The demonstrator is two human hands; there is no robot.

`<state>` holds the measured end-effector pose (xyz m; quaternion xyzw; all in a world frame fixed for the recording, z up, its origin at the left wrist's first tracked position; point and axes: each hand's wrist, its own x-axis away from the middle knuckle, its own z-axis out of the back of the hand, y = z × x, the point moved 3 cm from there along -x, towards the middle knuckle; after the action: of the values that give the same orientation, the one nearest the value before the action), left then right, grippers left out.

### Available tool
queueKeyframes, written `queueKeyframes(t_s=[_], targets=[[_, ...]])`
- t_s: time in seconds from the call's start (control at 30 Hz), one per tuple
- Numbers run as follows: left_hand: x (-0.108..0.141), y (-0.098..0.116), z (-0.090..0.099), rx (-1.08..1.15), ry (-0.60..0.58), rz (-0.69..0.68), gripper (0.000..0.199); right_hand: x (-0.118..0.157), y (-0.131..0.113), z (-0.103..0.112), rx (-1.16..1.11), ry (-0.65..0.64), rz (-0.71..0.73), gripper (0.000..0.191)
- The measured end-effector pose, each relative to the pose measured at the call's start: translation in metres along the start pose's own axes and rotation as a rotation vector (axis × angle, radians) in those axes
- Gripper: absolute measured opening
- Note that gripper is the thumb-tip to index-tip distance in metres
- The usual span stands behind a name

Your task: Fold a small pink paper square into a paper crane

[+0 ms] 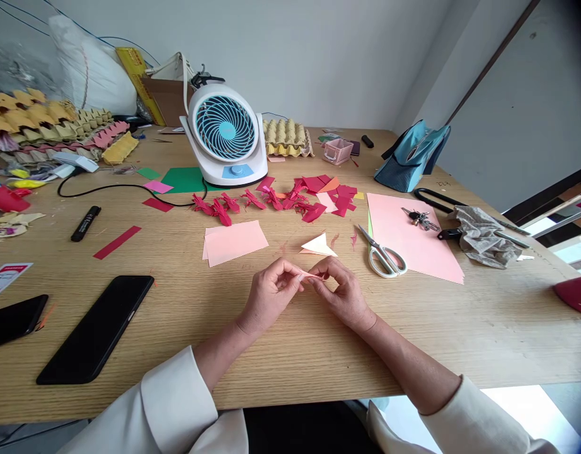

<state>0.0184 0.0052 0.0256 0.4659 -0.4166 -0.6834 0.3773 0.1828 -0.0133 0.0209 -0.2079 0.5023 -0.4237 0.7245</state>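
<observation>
Between the fingertips of both hands is a small folded piece of pink paper point(311, 275). My left hand point(274, 291) pinches its left end and my right hand point(343, 295) its right end; the fingers hide much of it. Just beyond my hands lies a folded cream paper piece point(319, 244). Pink paper rectangles point(237, 243) are stacked to the left of it. White-handled scissors point(384, 253) rest to the right, partly over large pink sheets point(408, 236). Several crumpled or folded red paper pieces point(274, 197) are spread farther back.
A white fan point(229, 135) stands behind the red pieces. Two black phones point(99, 328) lie at left, near a black marker point(86, 224). Keys point(420, 219) sit on the pink sheets, with a blue bag point(411, 156) behind. Egg trays point(287, 137) are at the back.
</observation>
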Motion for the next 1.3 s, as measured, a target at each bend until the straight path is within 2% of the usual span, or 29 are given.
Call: queueKeyframes(t_s=[0.13, 0.23, 0.33, 0.47, 0.7, 0.9, 1.3], targets=[[0.001, 0.004, 0.002, -0.087, 0.021, -0.012, 0.008, 0.000, -0.001, 0.001, -0.025, 0.010, 0.000, 0.008], [0.001, 0.004, 0.002, -0.071, 0.045, -0.007, 0.004, 0.000, -0.003, 0.002, -0.029, 0.011, 0.015, 0.008], [0.001, 0.000, 0.002, -0.012, 0.040, 0.017, 0.021, 0.000, -0.003, 0.002, -0.026, 0.020, 0.033, 0.008], [0.000, -0.006, 0.002, 0.006, 0.014, 0.031, 0.008, 0.001, -0.003, 0.002, -0.022, 0.035, 0.045, 0.009], [0.001, -0.002, 0.002, -0.026, 0.000, -0.027, 0.008, 0.000, -0.003, 0.002, -0.022, 0.011, 0.012, 0.010], [0.001, 0.004, 0.005, -0.160, 0.009, -0.124, 0.005, -0.001, -0.002, 0.002, -0.009, 0.000, -0.007, 0.010], [0.000, -0.001, 0.004, -0.211, -0.008, -0.104, 0.008, 0.001, -0.002, 0.002, 0.010, -0.006, 0.017, 0.010]])
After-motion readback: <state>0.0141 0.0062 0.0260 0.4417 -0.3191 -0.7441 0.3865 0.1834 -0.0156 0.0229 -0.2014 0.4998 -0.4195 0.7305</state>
